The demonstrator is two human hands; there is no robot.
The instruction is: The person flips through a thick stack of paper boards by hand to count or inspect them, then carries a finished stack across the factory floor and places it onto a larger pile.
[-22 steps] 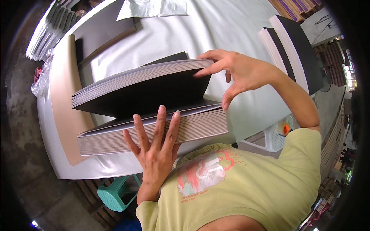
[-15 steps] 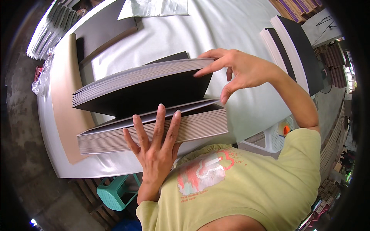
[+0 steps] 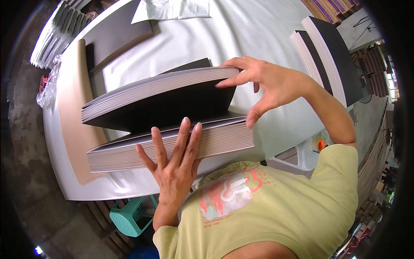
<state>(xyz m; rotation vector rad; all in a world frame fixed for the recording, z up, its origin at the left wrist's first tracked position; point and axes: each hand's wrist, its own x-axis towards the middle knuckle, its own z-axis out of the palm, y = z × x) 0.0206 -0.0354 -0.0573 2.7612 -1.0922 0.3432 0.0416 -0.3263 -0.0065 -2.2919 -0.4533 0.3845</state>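
A thick photo album (image 3: 172,97) with black inner pages and pale, layered page edges stands partly opened in front of me. Its upper block of pages is tilted up at an angle from the lower block (image 3: 224,137). My left hand (image 3: 172,159) has its fingers spread against the near page edges of the lower block. My right hand (image 3: 269,84) grips the right corner of the upper block, one finger on its top edge and another against the black page inside. The right thumb touches or nearly touches the corner of the lower block.
Two black-covered albums (image 3: 330,60) stand at the right of the silvery table cover (image 3: 267,39). Tan sheet material (image 3: 73,112) and a large dark board (image 3: 116,36) lie to the left. A plastic bag (image 3: 172,9) is at the back; a green stool (image 3: 129,218) stands below.
My right thumb has moved down to the lower block's corner. The page that stood raised on the lower block now lies flatter. My left fingers have shifted slightly.
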